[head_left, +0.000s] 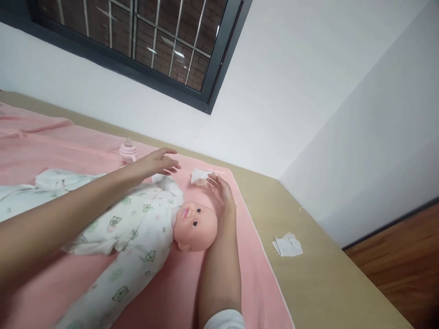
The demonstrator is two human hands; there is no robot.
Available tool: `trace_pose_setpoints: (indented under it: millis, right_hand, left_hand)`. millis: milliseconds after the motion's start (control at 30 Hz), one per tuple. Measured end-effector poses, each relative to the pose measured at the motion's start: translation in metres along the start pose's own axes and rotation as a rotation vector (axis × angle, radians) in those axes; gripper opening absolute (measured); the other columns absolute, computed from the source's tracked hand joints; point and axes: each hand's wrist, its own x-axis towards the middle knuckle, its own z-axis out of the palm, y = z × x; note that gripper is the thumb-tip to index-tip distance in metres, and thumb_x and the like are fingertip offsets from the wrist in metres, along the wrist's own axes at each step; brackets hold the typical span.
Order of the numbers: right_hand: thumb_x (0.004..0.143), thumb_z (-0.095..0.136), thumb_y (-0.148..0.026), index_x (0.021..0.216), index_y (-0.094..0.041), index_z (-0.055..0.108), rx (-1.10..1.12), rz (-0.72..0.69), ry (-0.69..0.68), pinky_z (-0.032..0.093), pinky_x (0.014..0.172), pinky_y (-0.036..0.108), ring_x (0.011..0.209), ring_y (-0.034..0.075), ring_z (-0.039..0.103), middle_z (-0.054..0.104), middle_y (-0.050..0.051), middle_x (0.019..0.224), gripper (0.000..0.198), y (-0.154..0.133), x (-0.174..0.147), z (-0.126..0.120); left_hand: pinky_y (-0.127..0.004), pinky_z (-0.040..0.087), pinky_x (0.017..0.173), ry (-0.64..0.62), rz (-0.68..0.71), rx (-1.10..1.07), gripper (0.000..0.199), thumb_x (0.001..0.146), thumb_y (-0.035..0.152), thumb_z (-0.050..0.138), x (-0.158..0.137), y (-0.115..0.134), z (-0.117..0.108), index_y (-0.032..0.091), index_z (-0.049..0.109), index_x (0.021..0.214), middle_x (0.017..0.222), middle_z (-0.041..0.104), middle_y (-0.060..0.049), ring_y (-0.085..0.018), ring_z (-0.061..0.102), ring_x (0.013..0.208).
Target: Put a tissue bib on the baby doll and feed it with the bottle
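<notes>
A baby doll (197, 226) in a white sleeper printed with small green figures lies face up, its head toward the right. Over the doll's far side reaches my left hand (159, 163), fingers loosely spread and holding nothing. Past the top of the doll's head, my right hand (223, 191) is raised with its fingers bent and apart. Its fingertips are at the right edge of a crumpled white tissue (200, 175); whether they touch it I cannot tell. A pink baby bottle (128, 150) stands behind my left forearm, its lower part hidden.
A pink cloth (257, 274) lies under the doll on a tan surface (329, 278). Another white tissue (288, 245) rests on the tan part at right. Behind rises a white wall with a dark-framed, barred window (212, 68). Brown wood (404, 256) shows at lower right.
</notes>
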Motion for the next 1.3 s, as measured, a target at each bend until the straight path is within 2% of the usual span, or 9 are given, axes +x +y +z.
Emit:
trace_pose_setpoints:
  millis: [100,200,333,533,667,800,933,1200,1300]
  right_hand:
    - [0.070,0.078,-0.040,0.075,-0.018,0.072,-0.123,-0.069,0.006,0.052,0.082,0.026,0.090,0.016,0.064,0.074,0.006,0.096,0.023,-0.031,-0.012,0.012]
    - [0.070,0.076,-0.042,0.065,-0.017,0.070,-0.278,-0.154,0.006,0.048,0.074,0.024,0.079,0.013,0.060,0.070,0.004,0.080,0.026,-0.063,-0.028,0.032]
    - [0.072,0.072,-0.043,0.051,-0.017,0.056,-0.479,-0.226,-0.046,0.036,0.057,0.022,0.058,0.008,0.045,0.051,-0.002,0.057,0.036,-0.092,-0.052,0.069]
    - [0.078,0.069,-0.047,0.053,-0.017,0.046,-0.733,-0.192,-0.316,0.026,0.053,0.023,0.054,0.007,0.036,0.042,-0.004,0.055,0.045,-0.099,-0.090,0.134]
    - [0.082,0.067,-0.051,0.056,-0.017,0.045,-0.747,-0.178,-0.416,0.024,0.051,0.023,0.053,0.006,0.033,0.038,-0.005,0.057,0.048,-0.094,-0.107,0.163]
    - [0.082,0.066,-0.055,0.057,-0.018,0.043,-0.754,-0.205,-0.389,0.023,0.050,0.023,0.052,0.006,0.032,0.037,-0.005,0.058,0.051,-0.092,-0.114,0.173]
    - [0.079,0.071,-0.054,0.061,-0.018,0.049,-0.757,-0.235,-0.357,0.031,0.054,0.023,0.057,0.007,0.039,0.045,-0.004,0.062,0.046,-0.095,-0.117,0.175]
    - [0.083,0.068,-0.053,0.069,-0.018,0.054,-0.750,-0.273,-0.397,0.041,0.062,0.024,0.068,0.010,0.050,0.054,-0.002,0.071,0.040,-0.098,-0.122,0.174]
    - [0.084,0.068,-0.049,0.089,-0.020,0.060,-0.746,-0.287,-0.394,0.045,0.064,0.024,0.077,0.011,0.054,0.059,0.001,0.088,0.030,-0.097,-0.119,0.171]
  left_hand:
    - [-0.044,0.053,0.096,0.004,0.097,-0.040,0.066,0.075,0.049,0.071,-0.012,0.004,-0.005,0.018,0.051,0.130,0.117,0.069,-0.015,-0.029,0.064,0.112]
    - [-0.039,0.053,0.094,-0.024,0.186,-0.028,0.060,0.078,0.051,0.068,-0.024,0.011,-0.008,0.022,0.053,0.129,0.117,0.069,-0.011,-0.027,0.062,0.115]
    - [-0.035,0.053,0.093,-0.053,0.261,0.047,0.062,0.079,0.055,0.068,-0.036,0.019,-0.016,0.026,0.052,0.131,0.117,0.068,-0.006,-0.025,0.061,0.117]
    - [-0.035,0.045,0.107,-0.282,0.351,0.306,0.057,0.079,0.053,0.071,-0.046,0.025,-0.031,0.030,0.059,0.130,0.140,0.057,-0.003,-0.024,0.054,0.128]
    - [-0.027,0.051,0.094,-0.469,0.301,0.316,0.057,0.074,0.047,0.078,-0.049,0.028,-0.034,0.032,0.062,0.127,0.130,0.063,0.001,-0.022,0.059,0.120]
    - [-0.020,0.052,0.076,-0.652,0.183,0.169,0.036,0.073,0.041,0.080,-0.050,0.030,-0.033,0.026,0.070,0.104,0.106,0.070,0.002,-0.017,0.067,0.097]
    - [-0.016,0.043,0.058,-0.652,0.147,0.183,0.024,0.073,0.041,0.080,-0.052,0.032,-0.035,0.021,0.071,0.082,0.077,0.066,0.004,-0.011,0.062,0.071]
    - [-0.019,0.043,0.056,-0.700,0.111,0.206,0.023,0.073,0.042,0.080,-0.049,0.028,-0.038,0.020,0.074,0.078,0.074,0.066,0.001,-0.014,0.061,0.067]
    - [-0.020,0.044,0.057,-0.679,0.100,0.164,0.024,0.073,0.042,0.079,-0.051,0.030,-0.039,0.020,0.076,0.082,0.076,0.069,-0.001,-0.016,0.063,0.068]
